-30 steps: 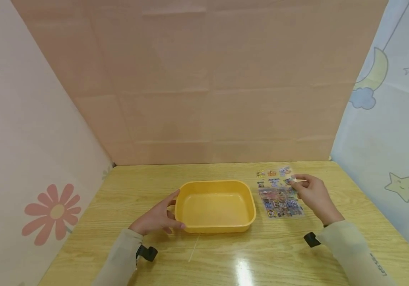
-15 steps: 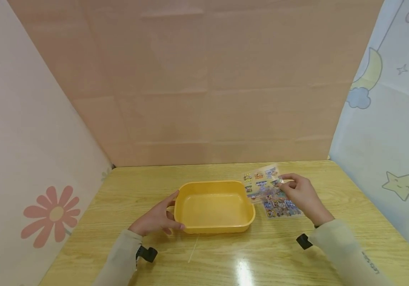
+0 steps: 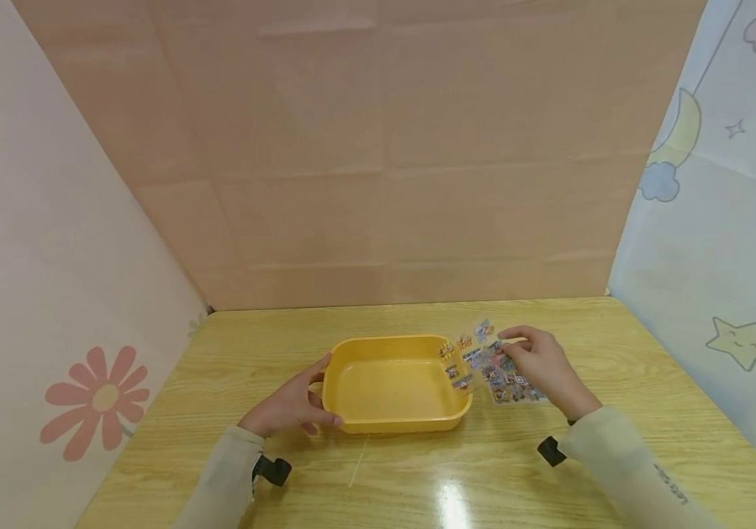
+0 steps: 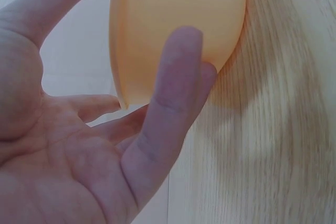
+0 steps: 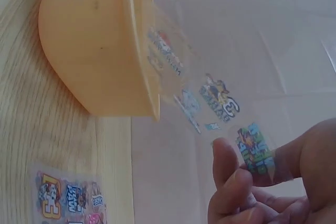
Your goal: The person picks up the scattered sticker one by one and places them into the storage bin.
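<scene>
Item: clear sticker sheet (image 3: 466,356), pinched at one corner by right hand (image 3: 543,367), held tilted over the right rim of yellow tub (image 3: 392,382). Likely featherlight, floppy, slick film (best gripped at an edge). Left hand (image 3: 292,404) steadies the tub's left end, fingers relaxed. Second sheet (image 3: 516,386) flat on wooden table (image 3: 417,470).

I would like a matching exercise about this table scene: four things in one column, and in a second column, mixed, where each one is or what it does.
Column one:
1. left hand
2. right hand
3. clear sticker sheet
4. second sticker sheet

Column two:
a. lies flat on the wooden table
b. rests against the end of the yellow tub
c. held lifted over the tub's rim
d. pinches a sticker sheet

Pairs: 1-b, 2-d, 3-c, 4-a
</scene>
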Demonstrator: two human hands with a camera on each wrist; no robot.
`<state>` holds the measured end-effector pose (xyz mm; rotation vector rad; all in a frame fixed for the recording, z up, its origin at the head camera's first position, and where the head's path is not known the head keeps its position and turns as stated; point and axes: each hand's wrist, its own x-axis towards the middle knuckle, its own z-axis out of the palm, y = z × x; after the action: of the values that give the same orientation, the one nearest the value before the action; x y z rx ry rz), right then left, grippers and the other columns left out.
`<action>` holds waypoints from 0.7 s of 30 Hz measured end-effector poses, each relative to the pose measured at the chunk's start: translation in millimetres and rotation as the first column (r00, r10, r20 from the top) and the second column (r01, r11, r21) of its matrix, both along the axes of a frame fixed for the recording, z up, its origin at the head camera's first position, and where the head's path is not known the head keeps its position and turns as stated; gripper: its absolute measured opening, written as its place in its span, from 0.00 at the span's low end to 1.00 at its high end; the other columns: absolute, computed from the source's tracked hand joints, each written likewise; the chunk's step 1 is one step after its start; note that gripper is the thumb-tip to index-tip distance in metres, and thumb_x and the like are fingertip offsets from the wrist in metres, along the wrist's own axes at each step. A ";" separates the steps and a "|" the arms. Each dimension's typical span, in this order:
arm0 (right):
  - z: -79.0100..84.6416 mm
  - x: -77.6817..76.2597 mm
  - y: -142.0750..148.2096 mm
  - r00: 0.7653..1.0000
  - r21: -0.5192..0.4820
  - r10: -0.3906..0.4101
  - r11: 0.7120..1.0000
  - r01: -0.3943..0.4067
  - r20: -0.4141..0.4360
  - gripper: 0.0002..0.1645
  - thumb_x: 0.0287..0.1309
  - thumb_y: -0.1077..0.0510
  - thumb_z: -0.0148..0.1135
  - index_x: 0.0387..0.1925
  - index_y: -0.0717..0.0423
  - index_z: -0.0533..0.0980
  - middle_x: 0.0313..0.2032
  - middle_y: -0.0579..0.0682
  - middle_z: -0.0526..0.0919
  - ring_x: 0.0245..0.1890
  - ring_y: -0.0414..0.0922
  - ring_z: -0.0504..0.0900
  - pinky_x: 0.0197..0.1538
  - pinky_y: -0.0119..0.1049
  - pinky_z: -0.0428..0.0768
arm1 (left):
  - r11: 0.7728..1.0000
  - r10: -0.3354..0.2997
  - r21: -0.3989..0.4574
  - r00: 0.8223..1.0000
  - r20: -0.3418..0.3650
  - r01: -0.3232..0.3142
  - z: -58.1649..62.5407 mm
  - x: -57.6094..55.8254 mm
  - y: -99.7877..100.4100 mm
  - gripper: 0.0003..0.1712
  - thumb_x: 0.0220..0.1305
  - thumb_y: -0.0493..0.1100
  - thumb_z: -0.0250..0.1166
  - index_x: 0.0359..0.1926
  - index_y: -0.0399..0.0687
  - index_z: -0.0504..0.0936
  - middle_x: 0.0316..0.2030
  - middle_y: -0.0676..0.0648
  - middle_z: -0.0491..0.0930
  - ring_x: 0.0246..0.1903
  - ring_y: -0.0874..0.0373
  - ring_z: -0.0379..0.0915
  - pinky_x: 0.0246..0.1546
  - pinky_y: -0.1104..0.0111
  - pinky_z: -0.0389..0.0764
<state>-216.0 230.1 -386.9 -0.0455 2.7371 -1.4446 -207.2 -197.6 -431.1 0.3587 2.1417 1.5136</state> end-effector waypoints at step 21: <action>-0.9 -2.0 -19.4 0.997 0.105 0.051 0.993 -0.046 -0.051 0.15 0.70 0.54 0.57 0.46 0.60 0.83 0.39 0.52 0.87 0.36 0.46 0.82 0.34 0.40 0.78 | 1.000 -0.008 -0.004 1.000 -0.011 0.008 3.1 2.7 3.5 0.68 0.53 0.42 0.79 0.81 0.60 0.39 0.72 0.33 0.55 0.40 0.50 0.84 0.30 0.57 0.85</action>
<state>-217.9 210.6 -387.8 -0.1481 2.8278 -1.3066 -204.4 -194.2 -428.0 0.3743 2.1489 1.5062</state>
